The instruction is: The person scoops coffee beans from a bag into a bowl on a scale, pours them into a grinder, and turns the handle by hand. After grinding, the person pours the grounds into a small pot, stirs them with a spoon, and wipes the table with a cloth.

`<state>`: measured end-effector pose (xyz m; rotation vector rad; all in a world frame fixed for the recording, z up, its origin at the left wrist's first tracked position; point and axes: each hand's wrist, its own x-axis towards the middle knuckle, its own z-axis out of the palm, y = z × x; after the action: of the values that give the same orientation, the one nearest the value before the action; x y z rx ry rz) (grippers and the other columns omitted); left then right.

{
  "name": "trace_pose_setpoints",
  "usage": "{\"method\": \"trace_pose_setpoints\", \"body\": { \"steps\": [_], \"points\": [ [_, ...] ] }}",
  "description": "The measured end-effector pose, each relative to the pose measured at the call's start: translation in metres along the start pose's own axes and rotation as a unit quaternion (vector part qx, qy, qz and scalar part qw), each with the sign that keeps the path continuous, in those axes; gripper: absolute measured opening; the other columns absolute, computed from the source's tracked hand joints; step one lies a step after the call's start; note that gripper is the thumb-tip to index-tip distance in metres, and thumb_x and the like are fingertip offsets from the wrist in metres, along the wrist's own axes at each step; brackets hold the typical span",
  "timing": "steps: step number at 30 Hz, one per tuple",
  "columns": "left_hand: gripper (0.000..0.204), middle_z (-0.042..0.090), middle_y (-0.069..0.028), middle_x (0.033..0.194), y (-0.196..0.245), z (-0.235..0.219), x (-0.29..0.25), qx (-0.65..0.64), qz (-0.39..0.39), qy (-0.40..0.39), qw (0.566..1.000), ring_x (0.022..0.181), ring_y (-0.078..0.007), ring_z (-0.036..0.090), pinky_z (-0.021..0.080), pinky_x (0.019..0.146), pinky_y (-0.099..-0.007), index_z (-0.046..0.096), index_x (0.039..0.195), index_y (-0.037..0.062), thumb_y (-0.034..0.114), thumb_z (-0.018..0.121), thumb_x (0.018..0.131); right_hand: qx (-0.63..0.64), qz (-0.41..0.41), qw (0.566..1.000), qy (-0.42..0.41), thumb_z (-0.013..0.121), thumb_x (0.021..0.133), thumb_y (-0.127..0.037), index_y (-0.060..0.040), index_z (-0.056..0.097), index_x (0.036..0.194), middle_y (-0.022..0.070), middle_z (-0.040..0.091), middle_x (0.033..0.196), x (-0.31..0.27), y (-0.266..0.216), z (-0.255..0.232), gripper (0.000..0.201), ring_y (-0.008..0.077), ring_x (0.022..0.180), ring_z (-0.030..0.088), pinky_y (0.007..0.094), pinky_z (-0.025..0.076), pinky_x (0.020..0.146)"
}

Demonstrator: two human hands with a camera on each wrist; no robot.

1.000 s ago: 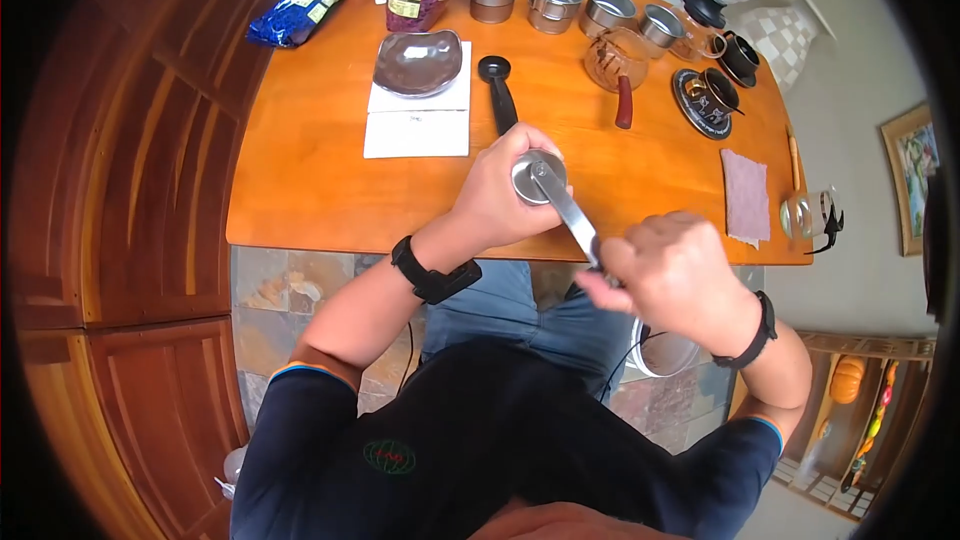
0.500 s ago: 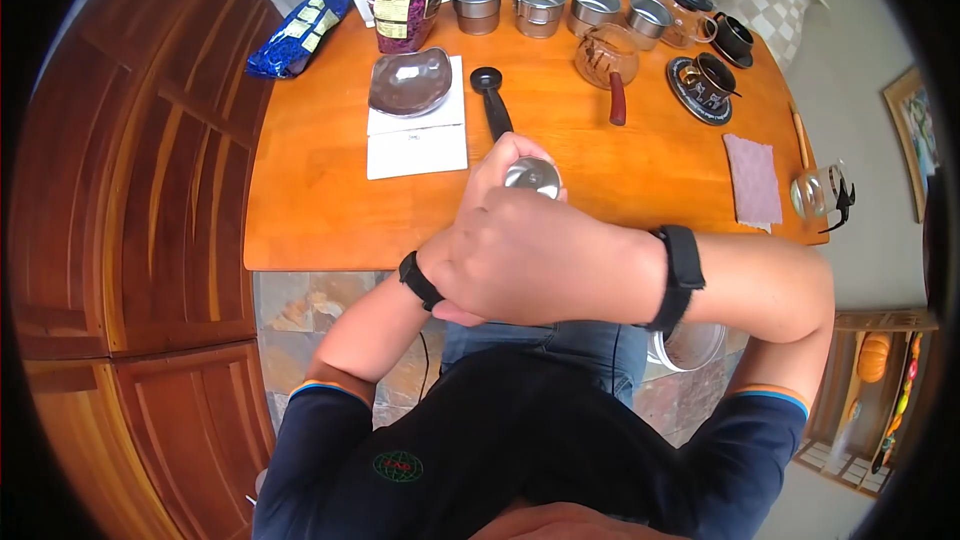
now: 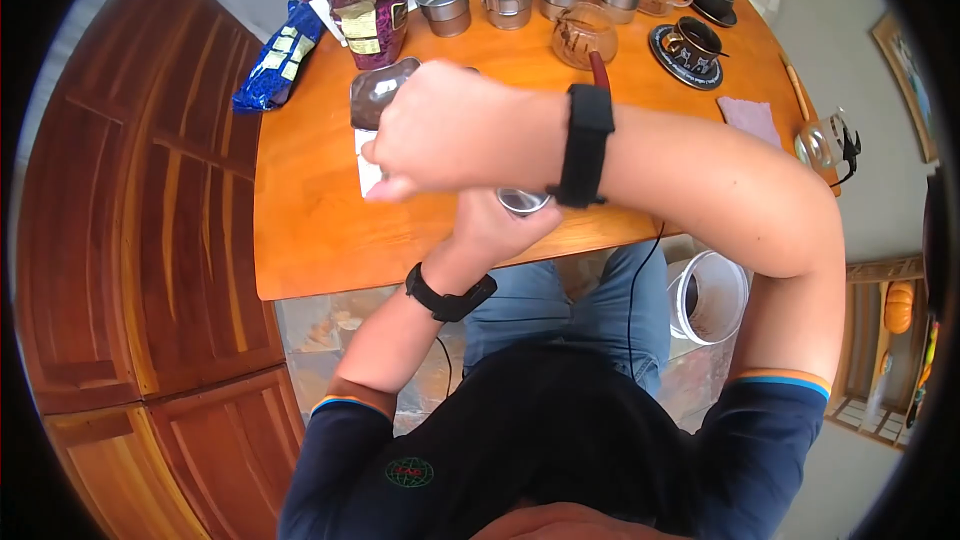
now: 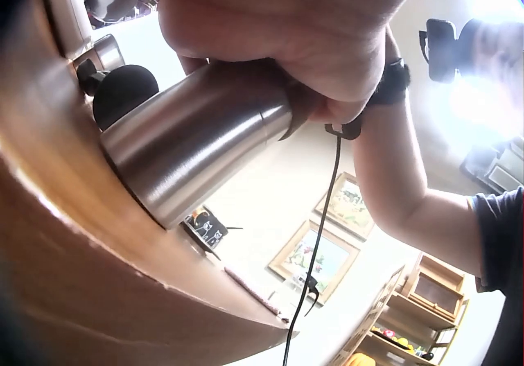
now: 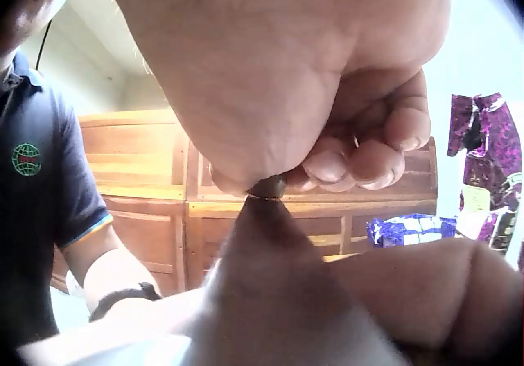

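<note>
A silver metal cylinder [image 4: 196,137] with a flat metal crank [image 5: 274,292] is at the near edge of the orange-brown wooden table [image 3: 310,230].
The left hand [image 3: 492,227] has its fingers clamped round the cylinder; the right hand [image 3: 450,130] has its fingers curled on the crank's dark knob [image 5: 268,187], partly hiding a glossy brown dish [image 3: 372,105]. Grey metal cups [image 3: 506,6] line the far edge.

Five metal cups [image 3: 506,6], two dark cups [image 3: 693,40] and two saucers [image 3: 682,72].
</note>
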<state>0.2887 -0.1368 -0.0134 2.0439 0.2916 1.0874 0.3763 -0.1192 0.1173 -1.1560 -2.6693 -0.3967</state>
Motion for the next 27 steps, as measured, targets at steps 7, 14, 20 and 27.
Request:
{"method": "trace_pose_setpoints", "body": {
  "steps": [7,14,20,27],
  "points": [
    [0.035,0.064,-0.0066,0.086,0.011,0.002,0.0,-0.2,-0.131,0.063,0.969,0.076,-0.017,0.064,0.051,0.071,-0.0309,0.053,0.096,0.0043,0.008,0.078,0.071,-0.033,0.137,0.99,0.014,0.052,0.096,-0.051,-0.0085,0.066,0.076,0.0128,0.063,0.062,-0.037,0.051,0.005,0.049,0.0338,0.063,0.065,0.0432,0.051,0.057],
    [0.037,0.064,-0.0028,0.088,0.003,-0.003,-0.003,-0.114,-0.132,-0.018,0.984,0.082,-0.0091,0.064,0.052,0.074,-0.0264,0.048,0.101,0.0057,0.0,0.074,0.075,-0.03,0.275,0.96,-0.031,0.055,0.095,-0.049,-0.0093,0.068,0.076,0.0131,0.065,0.064,-0.086,0.053,0.01,0.046,0.0328,0.065,0.066,0.0437,0.051,0.058],
    [0.046,0.061,-0.0109,0.087,0.004,-0.001,-0.003,-0.088,-0.121,0.017,0.989,0.084,-0.0292,0.059,0.049,0.076,-0.0393,0.053,0.103,0.0053,0.018,0.081,0.068,-0.035,0.357,0.933,-0.019,0.057,0.095,-0.046,-0.0073,0.061,0.071,0.0148,0.06,0.059,-0.118,0.036,-0.003,0.045,0.0347,0.059,0.064,0.0452,0.049,0.054],
    [0.041,0.066,-0.0045,0.083,0.008,-0.006,-0.001,-0.053,-0.089,0.004,0.995,0.076,-0.0108,0.066,0.052,0.071,-0.0269,0.051,0.103,0.0043,0.007,0.078,0.072,-0.088,0.393,0.915,-0.027,0.059,0.095,-0.043,-0.0073,0.058,0.068,0.0132,0.058,0.054,-0.143,0.002,-0.02,0.045,0.0328,0.052,0.062,0.0424,0.048,0.049]
  ]
}}
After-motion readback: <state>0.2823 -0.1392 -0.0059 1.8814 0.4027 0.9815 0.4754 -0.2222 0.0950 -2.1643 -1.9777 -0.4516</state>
